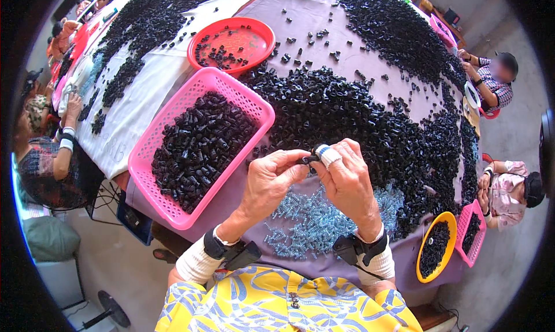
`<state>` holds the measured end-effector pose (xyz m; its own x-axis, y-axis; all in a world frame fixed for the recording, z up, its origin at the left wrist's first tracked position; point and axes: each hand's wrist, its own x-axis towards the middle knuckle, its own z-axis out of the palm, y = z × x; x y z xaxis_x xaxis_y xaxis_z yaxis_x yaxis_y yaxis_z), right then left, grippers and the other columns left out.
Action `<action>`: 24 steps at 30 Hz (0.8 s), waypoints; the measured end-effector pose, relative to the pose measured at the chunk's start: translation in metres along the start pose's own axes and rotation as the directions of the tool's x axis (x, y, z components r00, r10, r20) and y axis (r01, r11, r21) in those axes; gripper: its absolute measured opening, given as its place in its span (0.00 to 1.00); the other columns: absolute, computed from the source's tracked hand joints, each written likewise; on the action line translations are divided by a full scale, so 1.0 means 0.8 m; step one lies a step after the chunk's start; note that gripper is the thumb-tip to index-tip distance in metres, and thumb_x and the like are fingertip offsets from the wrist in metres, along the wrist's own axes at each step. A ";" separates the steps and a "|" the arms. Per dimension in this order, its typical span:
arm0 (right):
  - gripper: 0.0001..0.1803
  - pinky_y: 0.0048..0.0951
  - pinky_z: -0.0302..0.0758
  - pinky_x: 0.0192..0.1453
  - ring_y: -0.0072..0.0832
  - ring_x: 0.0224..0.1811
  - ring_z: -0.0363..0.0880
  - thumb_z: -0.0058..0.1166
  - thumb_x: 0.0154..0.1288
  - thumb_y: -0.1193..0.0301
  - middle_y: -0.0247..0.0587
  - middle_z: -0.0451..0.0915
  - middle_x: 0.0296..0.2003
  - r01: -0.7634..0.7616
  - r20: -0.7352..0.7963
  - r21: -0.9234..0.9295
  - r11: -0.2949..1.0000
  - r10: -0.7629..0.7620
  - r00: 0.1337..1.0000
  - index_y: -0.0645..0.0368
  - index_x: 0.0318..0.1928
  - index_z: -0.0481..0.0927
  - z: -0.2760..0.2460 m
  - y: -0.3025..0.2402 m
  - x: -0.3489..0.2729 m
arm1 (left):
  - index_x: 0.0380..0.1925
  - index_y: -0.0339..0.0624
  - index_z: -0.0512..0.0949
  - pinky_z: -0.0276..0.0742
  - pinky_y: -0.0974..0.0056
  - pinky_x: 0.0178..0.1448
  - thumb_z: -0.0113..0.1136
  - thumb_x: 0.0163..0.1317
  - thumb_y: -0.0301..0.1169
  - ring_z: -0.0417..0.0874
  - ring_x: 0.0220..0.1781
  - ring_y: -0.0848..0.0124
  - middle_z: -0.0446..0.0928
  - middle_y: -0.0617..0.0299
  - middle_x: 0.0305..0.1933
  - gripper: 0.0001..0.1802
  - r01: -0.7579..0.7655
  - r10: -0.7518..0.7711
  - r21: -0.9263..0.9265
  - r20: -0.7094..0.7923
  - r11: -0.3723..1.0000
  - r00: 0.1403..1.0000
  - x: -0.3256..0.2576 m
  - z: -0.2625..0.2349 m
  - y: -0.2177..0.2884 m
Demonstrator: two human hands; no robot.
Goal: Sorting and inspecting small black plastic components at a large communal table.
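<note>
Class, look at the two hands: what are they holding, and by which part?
A small black plastic part, pinched at its ends between the fingers of the left hand and right hand.

Both hands met above the table's near edge: the left hand [270, 182] and the right hand [347, 179], its forefinger wrapped in tape, pinched one small black plastic part [307, 158] between their fingertips. Under them lay a scatter of small silvery springs [306, 222] on the purple cloth [312, 11], with a great heap of black parts [370, 124] spreading beyond. A pink basket [151, 140] full of black parts stood just left of the hands, a red round tray [257, 28] lay farther off, and a yellow bowl [424, 257] sat at the right.
</note>
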<state>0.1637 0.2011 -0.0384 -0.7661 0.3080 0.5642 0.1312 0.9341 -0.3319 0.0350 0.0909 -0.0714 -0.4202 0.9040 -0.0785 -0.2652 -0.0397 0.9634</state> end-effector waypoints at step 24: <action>0.09 0.42 0.66 0.53 0.38 0.37 0.77 0.55 0.51 0.77 0.45 0.76 0.30 0.031 0.125 -0.159 0.987 -0.011 0.992 0.67 0.34 0.74 0.000 -0.005 -0.010 | 0.44 0.34 0.81 0.76 0.74 0.39 0.61 0.56 0.18 0.78 0.35 0.79 0.79 0.62 0.36 0.14 -0.186 0.188 0.264 0.016 0.947 0.982 0.001 0.002 -0.007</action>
<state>0.1694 0.1947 -0.0420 -0.8400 0.2730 0.4690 0.2058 0.9599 -0.1903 0.0376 0.0924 -0.0764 -0.4487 0.8871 0.1082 0.0560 -0.0929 0.9941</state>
